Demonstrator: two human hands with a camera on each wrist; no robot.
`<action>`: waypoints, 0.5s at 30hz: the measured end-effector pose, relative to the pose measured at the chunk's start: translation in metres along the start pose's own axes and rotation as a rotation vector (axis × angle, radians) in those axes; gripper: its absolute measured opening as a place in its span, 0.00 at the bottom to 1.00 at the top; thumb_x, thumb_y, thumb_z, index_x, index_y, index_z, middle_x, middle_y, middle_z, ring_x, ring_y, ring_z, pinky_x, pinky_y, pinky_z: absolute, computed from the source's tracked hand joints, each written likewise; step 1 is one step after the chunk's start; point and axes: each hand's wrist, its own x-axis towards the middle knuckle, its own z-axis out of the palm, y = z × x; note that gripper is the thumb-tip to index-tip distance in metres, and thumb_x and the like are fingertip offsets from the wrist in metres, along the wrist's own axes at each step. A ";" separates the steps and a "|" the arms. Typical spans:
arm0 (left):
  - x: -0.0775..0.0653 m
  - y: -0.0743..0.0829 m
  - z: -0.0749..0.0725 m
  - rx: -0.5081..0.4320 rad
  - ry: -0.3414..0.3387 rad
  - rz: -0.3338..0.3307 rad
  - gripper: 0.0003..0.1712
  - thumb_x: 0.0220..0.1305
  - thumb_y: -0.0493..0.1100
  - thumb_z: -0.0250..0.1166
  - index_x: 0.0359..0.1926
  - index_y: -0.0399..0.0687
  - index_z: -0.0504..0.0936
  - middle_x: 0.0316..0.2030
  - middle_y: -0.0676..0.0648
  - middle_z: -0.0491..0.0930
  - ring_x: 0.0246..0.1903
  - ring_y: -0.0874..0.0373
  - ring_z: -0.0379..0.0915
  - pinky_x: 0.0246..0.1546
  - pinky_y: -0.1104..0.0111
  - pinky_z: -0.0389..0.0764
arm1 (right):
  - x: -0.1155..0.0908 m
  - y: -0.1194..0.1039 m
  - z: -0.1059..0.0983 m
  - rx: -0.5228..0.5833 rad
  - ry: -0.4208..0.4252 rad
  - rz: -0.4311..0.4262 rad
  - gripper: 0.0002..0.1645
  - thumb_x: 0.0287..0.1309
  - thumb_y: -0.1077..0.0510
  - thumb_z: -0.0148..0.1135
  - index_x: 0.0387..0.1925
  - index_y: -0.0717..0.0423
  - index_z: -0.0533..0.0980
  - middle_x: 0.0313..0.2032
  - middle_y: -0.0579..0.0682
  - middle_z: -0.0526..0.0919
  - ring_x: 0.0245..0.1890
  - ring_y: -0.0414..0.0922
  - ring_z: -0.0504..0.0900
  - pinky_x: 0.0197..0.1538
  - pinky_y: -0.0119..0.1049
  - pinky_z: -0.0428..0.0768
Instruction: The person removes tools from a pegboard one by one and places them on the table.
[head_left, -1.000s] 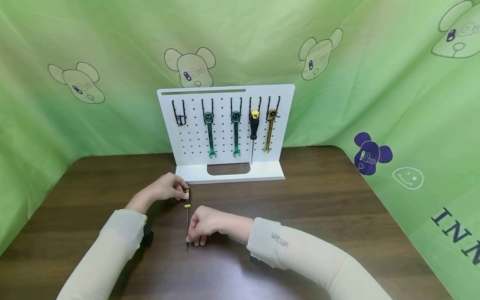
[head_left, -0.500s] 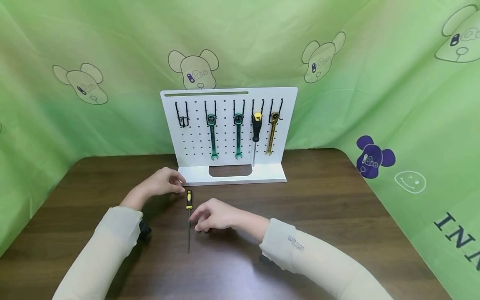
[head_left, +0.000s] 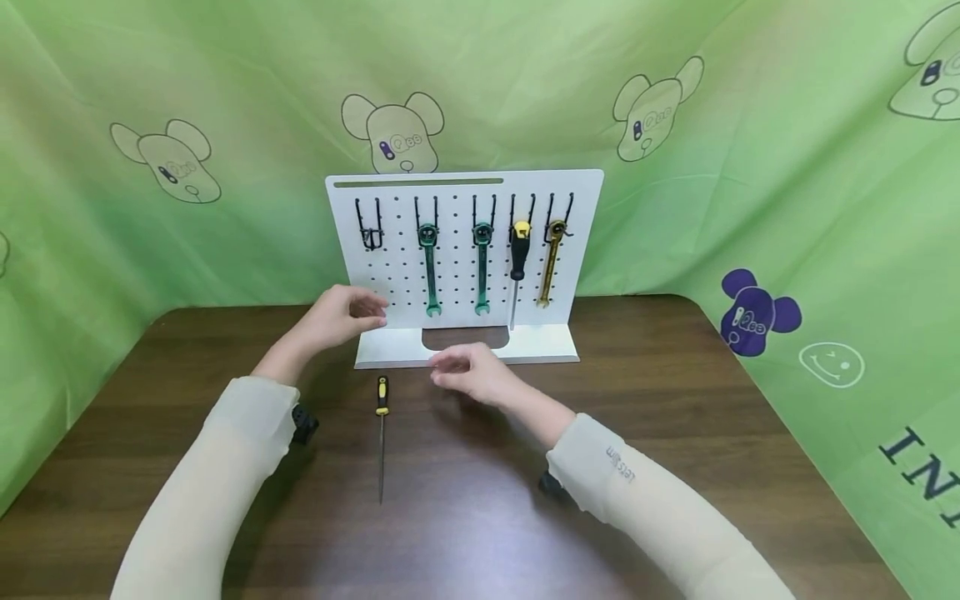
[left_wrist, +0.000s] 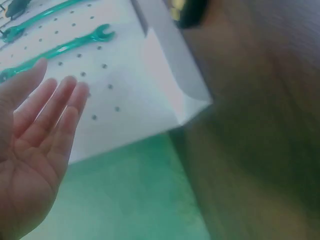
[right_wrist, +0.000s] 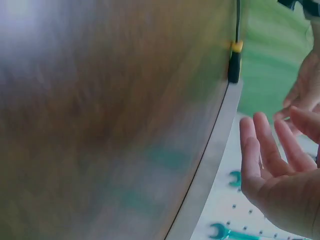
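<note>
Booth-like workstation, indicated by cartoon-printed green fabric backdrop (head_left: pixel 525 83), brown wood-grain tabletop (head_left: pixel 675 417), white perforated tool board (head_left: pixel 459 258).

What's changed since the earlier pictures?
The left hand and right hand let go of the slim black-and-yellow screwdriver on the brown wooden table and moved forward toward the white perforated board, the right one also rightward. The screwdriver stayed lying there; the two green wrenches stayed hanging.

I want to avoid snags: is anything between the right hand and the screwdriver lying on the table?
Nothing visible stands between the right hand and the screwdriver; in the head view, only the table shows in the gap.
</note>
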 end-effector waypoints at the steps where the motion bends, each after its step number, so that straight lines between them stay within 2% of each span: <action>1: 0.003 0.004 0.000 -0.009 0.013 -0.001 0.18 0.67 0.37 0.65 0.55 0.33 0.80 0.46 0.36 0.85 0.47 0.44 0.81 0.51 0.54 0.82 | 0.003 0.001 -0.002 0.003 0.025 0.002 0.18 0.63 0.62 0.64 0.54 0.64 0.80 0.47 0.59 0.87 0.44 0.47 0.85 0.53 0.38 0.82; 8: 0.024 0.025 0.003 -0.120 0.153 0.032 0.20 0.68 0.38 0.64 0.59 0.37 0.77 0.51 0.37 0.82 0.53 0.43 0.79 0.57 0.51 0.79 | 0.017 0.010 -0.014 0.037 0.139 0.049 0.18 0.65 0.63 0.61 0.55 0.64 0.79 0.51 0.59 0.86 0.52 0.52 0.84 0.58 0.43 0.82; 12: 0.034 0.028 0.010 -0.187 0.230 0.067 0.21 0.68 0.37 0.64 0.60 0.37 0.76 0.53 0.36 0.82 0.54 0.42 0.79 0.58 0.53 0.79 | 0.027 0.013 -0.016 0.073 0.199 0.076 0.19 0.66 0.63 0.61 0.56 0.63 0.78 0.52 0.59 0.85 0.55 0.53 0.82 0.60 0.45 0.80; 15: 0.040 0.028 0.014 -0.227 0.279 0.070 0.21 0.67 0.36 0.64 0.60 0.36 0.76 0.53 0.35 0.81 0.54 0.42 0.79 0.58 0.54 0.79 | 0.036 0.014 -0.016 0.090 0.226 0.073 0.20 0.66 0.63 0.61 0.58 0.63 0.76 0.54 0.60 0.83 0.56 0.53 0.82 0.60 0.45 0.80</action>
